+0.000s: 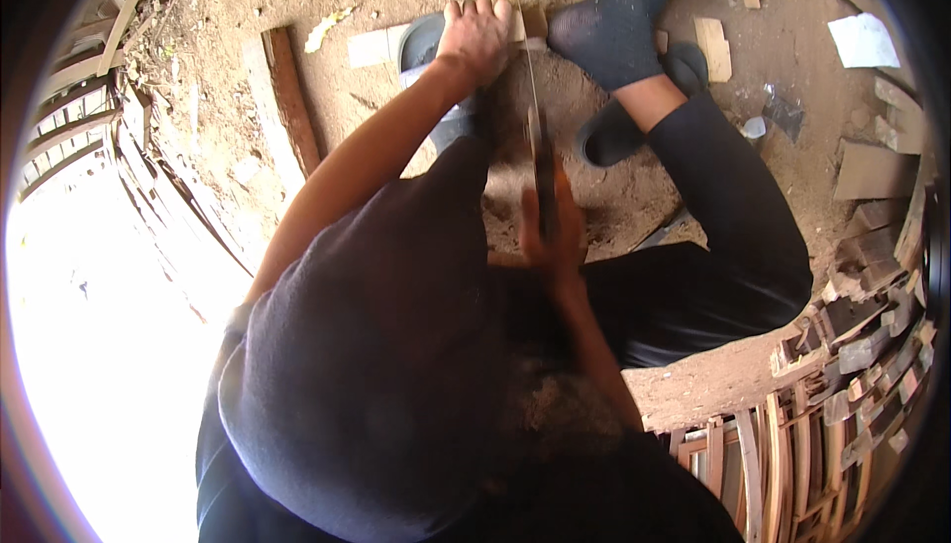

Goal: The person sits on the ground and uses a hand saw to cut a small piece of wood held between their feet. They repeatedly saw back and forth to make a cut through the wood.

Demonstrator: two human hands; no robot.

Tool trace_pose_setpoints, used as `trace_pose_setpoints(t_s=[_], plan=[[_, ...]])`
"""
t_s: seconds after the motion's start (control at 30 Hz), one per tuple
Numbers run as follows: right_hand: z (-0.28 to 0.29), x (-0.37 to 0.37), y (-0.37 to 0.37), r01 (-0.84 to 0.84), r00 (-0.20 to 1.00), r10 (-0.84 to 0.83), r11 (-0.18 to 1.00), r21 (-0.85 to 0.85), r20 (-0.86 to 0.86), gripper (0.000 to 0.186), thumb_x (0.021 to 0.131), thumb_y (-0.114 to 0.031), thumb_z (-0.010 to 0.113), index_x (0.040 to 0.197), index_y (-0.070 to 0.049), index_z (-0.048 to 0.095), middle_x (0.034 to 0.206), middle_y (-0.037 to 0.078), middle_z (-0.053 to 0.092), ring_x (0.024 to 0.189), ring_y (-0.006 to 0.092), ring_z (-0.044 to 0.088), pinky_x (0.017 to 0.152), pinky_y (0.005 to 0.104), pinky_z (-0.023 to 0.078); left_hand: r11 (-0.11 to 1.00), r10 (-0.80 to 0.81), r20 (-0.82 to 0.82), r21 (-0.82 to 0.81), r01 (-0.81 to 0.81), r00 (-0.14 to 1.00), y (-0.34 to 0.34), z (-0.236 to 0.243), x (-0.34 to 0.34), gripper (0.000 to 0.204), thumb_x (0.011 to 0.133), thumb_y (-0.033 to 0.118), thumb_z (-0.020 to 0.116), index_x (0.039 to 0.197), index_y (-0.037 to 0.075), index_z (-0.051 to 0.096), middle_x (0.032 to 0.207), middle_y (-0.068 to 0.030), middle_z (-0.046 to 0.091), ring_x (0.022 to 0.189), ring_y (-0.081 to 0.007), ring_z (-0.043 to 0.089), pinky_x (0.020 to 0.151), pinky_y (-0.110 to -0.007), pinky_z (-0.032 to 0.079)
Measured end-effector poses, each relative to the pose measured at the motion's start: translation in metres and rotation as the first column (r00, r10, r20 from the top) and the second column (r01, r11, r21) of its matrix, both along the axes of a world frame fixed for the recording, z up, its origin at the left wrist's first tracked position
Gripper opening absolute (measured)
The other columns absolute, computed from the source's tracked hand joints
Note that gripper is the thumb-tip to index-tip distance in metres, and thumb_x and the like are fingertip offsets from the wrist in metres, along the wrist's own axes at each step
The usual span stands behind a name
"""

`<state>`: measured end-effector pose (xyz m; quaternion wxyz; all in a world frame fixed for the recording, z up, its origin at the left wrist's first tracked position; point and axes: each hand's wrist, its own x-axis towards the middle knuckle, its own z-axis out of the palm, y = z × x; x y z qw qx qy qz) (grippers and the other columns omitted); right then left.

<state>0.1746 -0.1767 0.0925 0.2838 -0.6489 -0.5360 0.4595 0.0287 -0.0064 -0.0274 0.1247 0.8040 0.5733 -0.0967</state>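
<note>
My left hand (477, 40) presses down with its fingers bent over a pale wooden strip (374, 48), which runs from left to right near the ground. In my right hand (551, 224), smeared by motion, is the handle of a handsaw (536, 112). The saw's thin blade points away from me and meets the wood just right of my left fingers. My right foot, in a dark sock (614, 30), rests against the wood's right end. A grey slipper (420, 46) lies by my left wrist, partly hidden by it. Where the teeth touch the wood is too small to tell.
A loose dark slipper (612, 133) lies behind my socked foot. A thick wooden board (280, 97) lies on the dirt at left. Wood offcuts (713, 48) and a white sheet (862, 41) are at far right. Stacked timber (783, 459) stands at the lower right.
</note>
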Motion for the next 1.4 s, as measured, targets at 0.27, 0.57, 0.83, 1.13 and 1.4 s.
trace_pose_setpoints(t_s=[0.27,0.57,0.83,1.13,1.4], plan=[[-0.001,-0.022,0.079,-0.077,0.983,0.035,0.969,-0.233,-0.178,0.043,0.096,-0.02,0.052,0.132,0.003,0.049,0.118,0.022,0.061,0.091,0.0217,0.062,0.079,0.0319,0.048,0.996,0.078,-0.063,-0.029,-0.08,0.995,-0.014,-0.002,-0.022,0.042,0.083,0.032,0.059,0.107,-0.001,0.047,0.106,-0.0203,0.058,0.103,-0.0345,0.058,0.092,-0.049,0.039],[-0.005,-0.02,0.07,-0.032,0.991,-0.005,0.958,-0.283,-0.132,0.044,0.095,-0.015,0.049,0.137,-0.003,0.044,0.119,0.025,0.06,0.109,0.0351,0.061,0.088,0.0395,0.049,0.993,0.08,-0.093,-0.079,-0.087,0.992,-0.008,0.007,-0.017,0.038,0.083,0.027,0.06,0.107,0.0,0.047,0.106,-0.0177,0.058,0.103,-0.0322,0.058,0.091,-0.048,0.04],[0.051,0.07,-0.045,0.045,0.996,-0.063,0.967,-0.251,-0.066,0.042,0.096,-0.022,0.051,0.129,0.003,0.052,0.091,0.012,0.065,0.077,0.0176,0.063,0.068,0.0301,0.048,0.993,0.081,-0.069,-0.085,-0.087,0.994,-0.011,0.003,-0.023,0.055,0.085,0.045,0.063,0.113,0.001,0.046,0.111,-0.0174,0.058,0.108,-0.0322,0.057,0.094,-0.049,0.037],[0.099,0.076,-0.029,0.412,0.741,-0.414,0.902,-0.129,-0.528,0.042,0.096,-0.019,0.05,0.127,0.009,0.049,0.056,-0.004,0.037,0.047,0.0046,0.033,0.043,0.0233,0.027,0.956,0.11,0.094,-0.283,-0.079,0.989,0.0,0.021,-0.035,0.048,0.09,0.042,0.056,0.119,0.004,0.047,0.115,-0.0156,0.061,0.113,-0.0304,0.057,0.1,-0.051,0.034],[0.123,0.086,-0.058,0.295,0.885,-0.355,0.928,-0.226,-0.302,0.036,0.097,-0.014,0.05,0.128,0.004,0.052,0.063,-0.004,0.042,0.052,0.002,0.035,0.047,0.0198,0.028,0.997,-0.005,0.168,0.075,-0.008,0.986,-0.011,0.0,-0.04,0.053,0.082,0.049,0.064,0.113,0.007,0.056,0.114,-0.0127,0.059,0.115,-0.0293,0.052,0.098,-0.044,0.039]])
